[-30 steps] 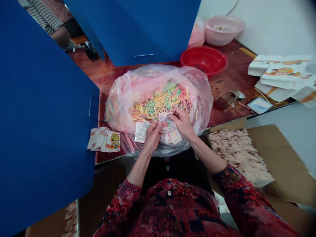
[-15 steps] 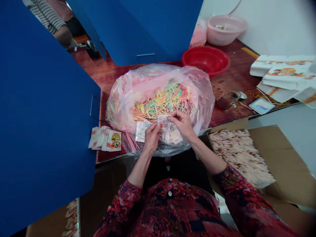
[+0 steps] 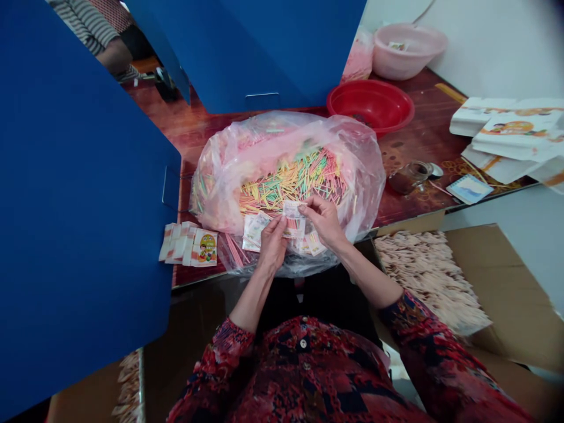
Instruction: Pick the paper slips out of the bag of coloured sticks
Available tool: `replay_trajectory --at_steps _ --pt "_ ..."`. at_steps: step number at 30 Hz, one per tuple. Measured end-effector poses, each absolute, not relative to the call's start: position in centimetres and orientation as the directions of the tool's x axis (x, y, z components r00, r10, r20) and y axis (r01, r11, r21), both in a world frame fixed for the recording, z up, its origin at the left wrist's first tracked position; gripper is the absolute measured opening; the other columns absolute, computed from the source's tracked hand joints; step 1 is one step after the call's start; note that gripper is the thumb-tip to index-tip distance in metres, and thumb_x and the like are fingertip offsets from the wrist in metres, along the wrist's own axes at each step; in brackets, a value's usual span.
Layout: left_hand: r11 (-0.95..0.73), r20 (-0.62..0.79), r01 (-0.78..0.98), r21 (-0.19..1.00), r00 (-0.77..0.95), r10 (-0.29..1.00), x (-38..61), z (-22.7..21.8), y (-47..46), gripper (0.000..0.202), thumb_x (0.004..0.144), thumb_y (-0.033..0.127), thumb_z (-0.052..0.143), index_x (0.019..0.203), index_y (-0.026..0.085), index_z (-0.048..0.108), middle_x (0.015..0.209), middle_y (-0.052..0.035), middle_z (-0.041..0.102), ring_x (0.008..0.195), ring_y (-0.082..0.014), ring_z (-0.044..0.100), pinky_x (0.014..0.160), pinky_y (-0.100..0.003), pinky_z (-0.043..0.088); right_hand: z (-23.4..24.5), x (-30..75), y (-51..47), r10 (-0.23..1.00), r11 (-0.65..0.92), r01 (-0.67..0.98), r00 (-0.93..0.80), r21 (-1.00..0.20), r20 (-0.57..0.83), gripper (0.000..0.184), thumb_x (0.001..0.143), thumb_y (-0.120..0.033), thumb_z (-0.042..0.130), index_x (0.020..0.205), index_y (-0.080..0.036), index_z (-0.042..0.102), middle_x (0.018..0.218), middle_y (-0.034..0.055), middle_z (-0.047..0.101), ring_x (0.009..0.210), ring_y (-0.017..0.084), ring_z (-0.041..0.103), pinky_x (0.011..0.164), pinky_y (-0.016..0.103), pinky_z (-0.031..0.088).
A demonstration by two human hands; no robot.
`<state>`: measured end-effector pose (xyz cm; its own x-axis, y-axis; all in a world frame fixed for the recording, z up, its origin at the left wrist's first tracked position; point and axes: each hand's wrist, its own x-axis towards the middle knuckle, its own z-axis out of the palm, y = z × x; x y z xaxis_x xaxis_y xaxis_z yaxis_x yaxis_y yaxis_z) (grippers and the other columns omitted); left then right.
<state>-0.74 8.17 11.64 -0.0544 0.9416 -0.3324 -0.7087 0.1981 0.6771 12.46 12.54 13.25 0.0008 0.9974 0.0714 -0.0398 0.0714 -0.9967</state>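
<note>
You pinch a small printed packet (image 3: 294, 223) between your two hands, out in front of your body over the near edge of a big clear plastic bag (image 3: 363, 161). Your left hand (image 3: 273, 244) has its thumb and fingers closed on the packet's left edge, and your right hand (image 3: 326, 222) grips its upper right corner, fingertips narrow. Pink strips show in the packet's lower part.

Just beyond your hands, the open bag holds a heap of thin coloured sticks (image 3: 288, 183), yellow, orange, green and pink. On the bag's near side, more packets (image 3: 254, 231) lie just left of your left hand, and others (image 3: 314, 242) sit partly hidden below your right hand. A few long pink sticks (image 3: 235, 249) lie farther left, near a row of overlapping printed packs (image 3: 204, 248) on the reddish table (image 3: 161, 126).

At the far right of the bag stands a red basin (image 3: 374, 106), with a pale pink basin (image 3: 405, 61) behind it. Right of the bag you have a glass jar (image 3: 408, 179) and a small notepad (image 3: 470, 188); white printed bags (image 3: 511, 126) are stacked farther right. Near you on the right, below the table, an open cardboard box (image 3: 511, 282) holds tightly packed pale pieces too small to make out.
</note>
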Motion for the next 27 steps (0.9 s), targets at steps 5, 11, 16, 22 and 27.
replay_trajectory --at_steps 5,11,16,22,27 --pt "0.204 -0.238 -0.617 0.76 0.029 0.971 -0.3 11.3 7.5 0.04 0.07 0.046 0.09 0.099 0.02 0.078 0.094 -0.0023 0.078 0.089 -0.0172 0.071 0.09 -0.031 0.055 13.9 12.2 11.9 0.994 0.069 -0.009 -0.085 -0.998 0.07 0.021 0.083 -0.04 0.074 0.089 -0.02 0.071 0.081 -0.0012 0.066 0.072 0.014 0.056 0.069 0.028 0.043" --pt "0.049 -0.035 0.065 0.997 -0.2 0.979 -3.8 9.3 6.8 0.024 0.089 0.037 0.068 0.099 0.018 0.077 0.1 -0.0084 0.074 0.092 -0.0205 0.066 0.09 -0.035 0.052 13.3 14.1 11.7 0.994 0.111 0.201 -0.049 -0.973 0.103 0.017 0.085 -0.034 0.066 0.077 -0.019 0.068 0.071 -0.0015 0.063 0.067 0.014 0.055 0.064 0.027 0.04" --pt "0.165 0.173 0.805 0.569 -0.313 0.934 -8.2 9.2 7.1 0.034 0.091 0.027 0.066 0.123 0.019 0.074 0.122 -0.0171 0.065 0.117 -0.0344 0.056 0.103 -0.049 0.043 10.6 14.6 11.0 0.972 0.233 0.433 -0.122 -0.871 0.2 0.018 0.093 -0.032 0.055 0.086 -0.02 0.067 0.084 0.0026 0.068 0.078 0.018 0.06 0.075 0.031 0.044" --pt "0.25 0.084 0.866 0.433 -0.315 0.945 -9.2 10.1 8.2 0.029 0.09 0.03 0.069 0.119 0.022 0.071 0.116 -0.0128 0.069 0.117 -0.0354 0.058 0.096 -0.048 0.045 8.0 13.1 9.8 0.915 0.354 0.763 -0.163 -0.541 0.368 0.029 0.102 -0.021 0.045 0.112 -0.019 0.071 0.104 0.0103 0.069 0.102 0.025 0.059 0.094 0.04 0.04" --pt "0.211 0.073 0.701 0.682 -0.352 0.933 -10.8 9.0 9.0 0.008 0.09 0.027 0.068 0.095 0.02 0.069 0.094 -0.0056 0.071 0.093 -0.0227 0.064 0.087 -0.034 0.048 8.4 13.1 9.6 0.896 0.342 0.832 -0.148 -0.437 0.419 0.026 0.102 -0.026 0.052 0.118 -0.02 0.072 0.115 0.0113 0.066 0.108 0.027 0.056 0.096 0.042 0.037"
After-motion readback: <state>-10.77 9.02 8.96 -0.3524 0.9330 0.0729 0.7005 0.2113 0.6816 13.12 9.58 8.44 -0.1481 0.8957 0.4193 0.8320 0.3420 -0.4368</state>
